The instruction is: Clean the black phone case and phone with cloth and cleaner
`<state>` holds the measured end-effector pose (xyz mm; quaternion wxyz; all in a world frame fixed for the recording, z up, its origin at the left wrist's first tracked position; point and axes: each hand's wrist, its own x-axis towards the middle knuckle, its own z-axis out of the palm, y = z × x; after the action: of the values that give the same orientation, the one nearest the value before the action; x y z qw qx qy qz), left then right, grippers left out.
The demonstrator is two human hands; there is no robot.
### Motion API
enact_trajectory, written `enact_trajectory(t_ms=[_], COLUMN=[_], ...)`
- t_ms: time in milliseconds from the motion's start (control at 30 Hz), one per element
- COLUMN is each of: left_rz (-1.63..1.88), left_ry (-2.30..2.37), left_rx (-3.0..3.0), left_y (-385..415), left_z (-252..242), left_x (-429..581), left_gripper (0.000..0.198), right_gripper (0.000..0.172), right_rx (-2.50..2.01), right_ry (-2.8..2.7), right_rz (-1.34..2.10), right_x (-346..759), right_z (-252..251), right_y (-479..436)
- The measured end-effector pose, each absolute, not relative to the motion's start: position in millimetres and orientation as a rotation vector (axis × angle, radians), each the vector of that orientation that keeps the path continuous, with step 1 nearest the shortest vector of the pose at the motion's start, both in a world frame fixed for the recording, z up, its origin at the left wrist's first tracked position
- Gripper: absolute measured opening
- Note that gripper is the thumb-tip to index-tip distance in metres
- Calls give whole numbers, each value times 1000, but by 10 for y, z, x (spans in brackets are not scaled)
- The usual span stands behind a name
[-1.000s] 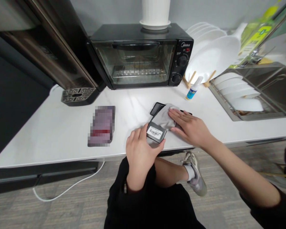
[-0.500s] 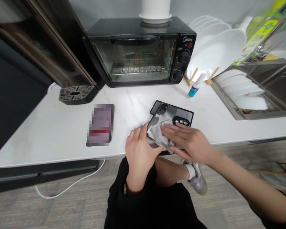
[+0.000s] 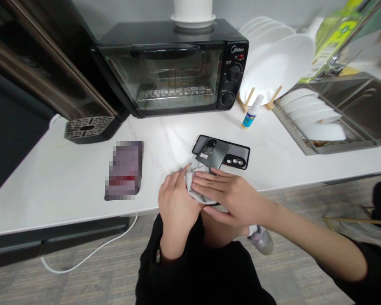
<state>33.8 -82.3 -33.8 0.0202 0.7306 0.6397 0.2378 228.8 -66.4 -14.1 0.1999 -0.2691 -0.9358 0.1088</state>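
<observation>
A grey phone [image 3: 213, 154] lies back up near the front edge of the white counter [image 3: 66, 178], its far end resting on a black phone case [image 3: 238, 157]. My left hand [image 3: 174, 203] grips the phone's near end, fingers curled round it. My right hand [image 3: 227, 195] lies flat with fingers stretched out, pressing a crumpled grey cloth [image 3: 195, 186] down onto the near part of the phone. The cloth is mostly hidden under my fingers.
A second phone with a blurred screen [image 3: 124, 170] lies to the left. Behind stand a black toaster oven [image 3: 174, 67], a drip-tray machine [image 3: 85, 127], a small spray bottle [image 3: 250, 113], white plates [image 3: 273, 67] and a dish rack [image 3: 317, 123]. A white cable [image 3: 89, 254] trails on the floor.
My right hand has dragged the cloth from the phone's far end toward me to the near end, baring the phone's back and the case. My left hand stayed on the near end.
</observation>
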Motion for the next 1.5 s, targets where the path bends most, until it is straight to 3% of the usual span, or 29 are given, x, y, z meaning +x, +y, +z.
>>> enact_trajectory(t_ms=[167,367,467,600,700,800,900,1067,1233,1367,1500], left_rz=[761,797,806,726,752,776,789,821,716,788,798], left_ry=[2004,1988,1997,2017,2009,2018,2009,2009,2025,2016,2023], left_rx=[2230,2216,2202,2249,2249,2207,2196,2184,2237,2240,2202], left_y=[-819,-809,-813,-825,-829,-830,-830,-832,-844,-840,-838], left_z=[-320,-325,-340,-349,-338,-317,-302,-309,-329,-339,-329], left_x=[357,353,342,339,353,368,373,364,353,370,385], left_gripper=[63,63,63,39,46,59,61,61,33,51,67], right_gripper=[51,67,65,52,45,50,59,65,58,53,63], right_rx=[-1115,-1413,-1246,-841,-859,-1144,-1372,-1254,-808,-943,-1329], right_ry=[-2498,-2380,-2436,-2546,-2520,-2450,-2378,-2449,-2601,-2578,-2430], right_rz=[151,97,178,307,270,146,104,225,391,355,154], right_x=[2635,2516,2253,2133,2295,2509,2600,2370,2164,2382,2597], right_z=[-188,-230,-191,-155,-180,-218,-233,-166,-92,-128,-209], right_y=[-552,-82,-190,-623,-787,-615,-260,-117,-694,-763,-341])
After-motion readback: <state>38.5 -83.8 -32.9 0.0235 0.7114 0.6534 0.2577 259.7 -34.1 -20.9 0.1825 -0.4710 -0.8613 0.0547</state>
